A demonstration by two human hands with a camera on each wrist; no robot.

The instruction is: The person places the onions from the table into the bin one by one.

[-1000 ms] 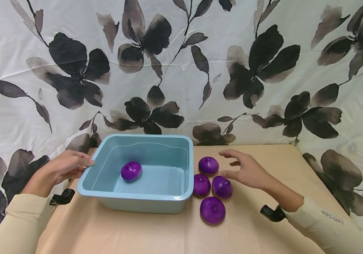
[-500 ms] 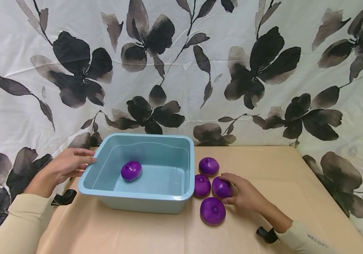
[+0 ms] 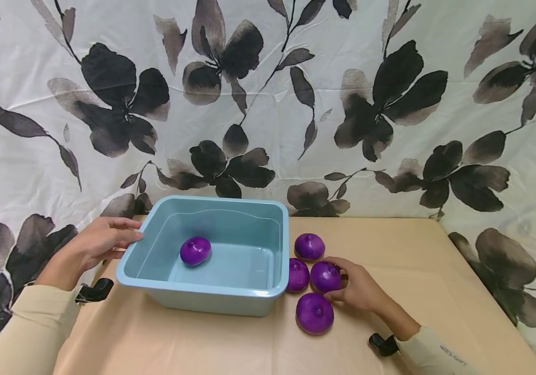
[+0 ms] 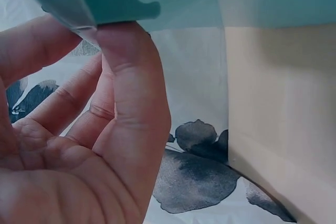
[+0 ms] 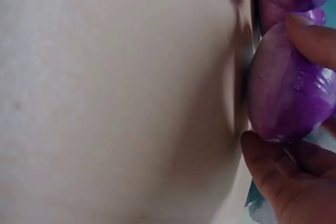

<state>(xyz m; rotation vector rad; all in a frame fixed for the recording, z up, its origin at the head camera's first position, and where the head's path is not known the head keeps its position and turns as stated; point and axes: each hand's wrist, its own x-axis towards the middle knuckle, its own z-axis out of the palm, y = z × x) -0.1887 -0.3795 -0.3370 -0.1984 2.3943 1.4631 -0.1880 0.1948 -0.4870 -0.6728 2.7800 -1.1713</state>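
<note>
Pinching the onion point(image 3: 325, 276) in the right hand point(image 3: 359, 286), bearing on opposite sides with thumb and fingers, at roughly 5 and 12 o'clock. Locating it over the table point(image 3: 399, 271), at the tub's point(image 3: 207, 303) 3 o'clock; not establishing any lift-off from these views.

Judging from the gloss, likely handling as stiff and smooth, probably weighing modestly, rolling readily and slipping under a lopsided pinch; possibly bruising, hardly breaking. Recommending taking hold across the widest girth, pressing evenly at 12 and 6 o'clock. Crowding being a risk: noting a second onion point(image 3: 298, 275) at 9 o'clock, a third onion point(image 3: 309, 246) at 11, a fourth onion point(image 3: 315, 313) just past 6. Noting a fifth onion point(image 3: 195, 251) inside the tub.

Gripping the tub's rim near 9 o'clock with the left hand point(image 3: 96, 242), between thumb and fingers.

Comparing with one second earlier: finding the right hand lower, now closing on the onion instead of hovering spread at its 2 o'clock. Finding the onion shifting slightly toward 9 o'clock. Finding no clear change at the tub or left hand.
</note>
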